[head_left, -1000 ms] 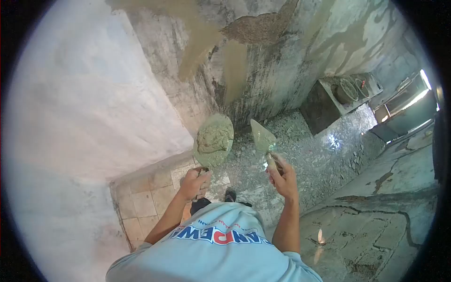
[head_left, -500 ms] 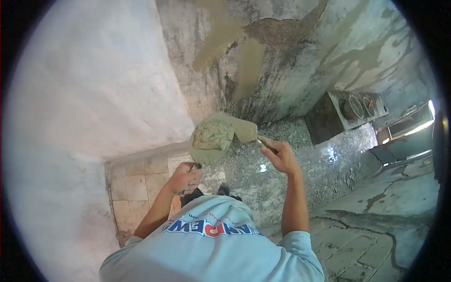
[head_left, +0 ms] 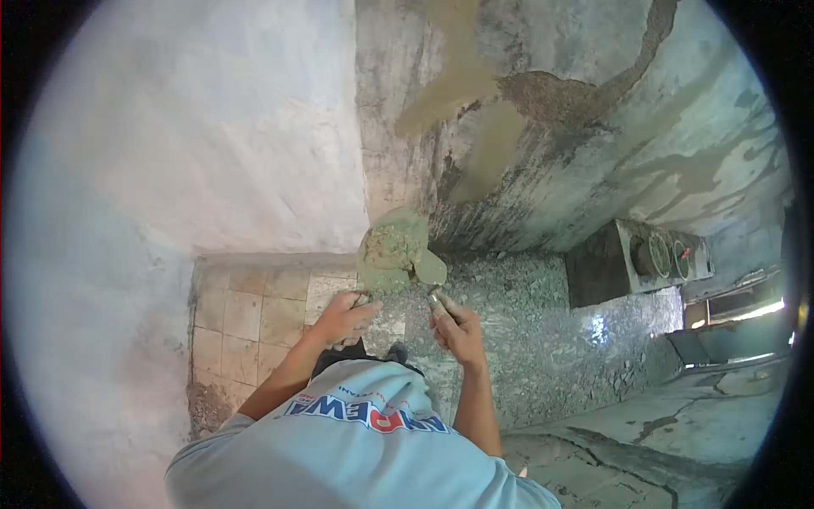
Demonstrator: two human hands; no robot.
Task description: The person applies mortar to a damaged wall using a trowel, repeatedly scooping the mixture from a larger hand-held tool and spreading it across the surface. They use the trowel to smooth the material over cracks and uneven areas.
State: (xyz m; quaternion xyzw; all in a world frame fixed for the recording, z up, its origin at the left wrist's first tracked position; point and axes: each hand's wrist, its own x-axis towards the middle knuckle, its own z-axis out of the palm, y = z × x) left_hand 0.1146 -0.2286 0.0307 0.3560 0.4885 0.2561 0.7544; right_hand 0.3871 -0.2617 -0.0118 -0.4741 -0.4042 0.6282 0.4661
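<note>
My left hand (head_left: 345,318) is closed around the handle of a round mortar hawk (head_left: 379,281), which is held out in front of me near the wall corner. A lump of wet grey-green mortar (head_left: 392,243) lies on it. The fingers of my right hand (head_left: 459,333) wrap the handle of a trowel (head_left: 432,270). Its mortar-smeared blade is at the hawk's right edge and overlaps it in this view.
Ahead stands a stained wall (head_left: 543,161) with wet mortar patches (head_left: 487,157) and a rough bare strip (head_left: 551,97). A smooth whitish wall (head_left: 237,127) is on the left. Rubble (head_left: 517,339) covers the floor beside tiles (head_left: 242,322). A box-like block (head_left: 593,267) stands at the right.
My right hand has moved left and down, turning the trowel so its blade is closer against the mortar on the hawk. The view has swung slightly right-to-left over the wall.
</note>
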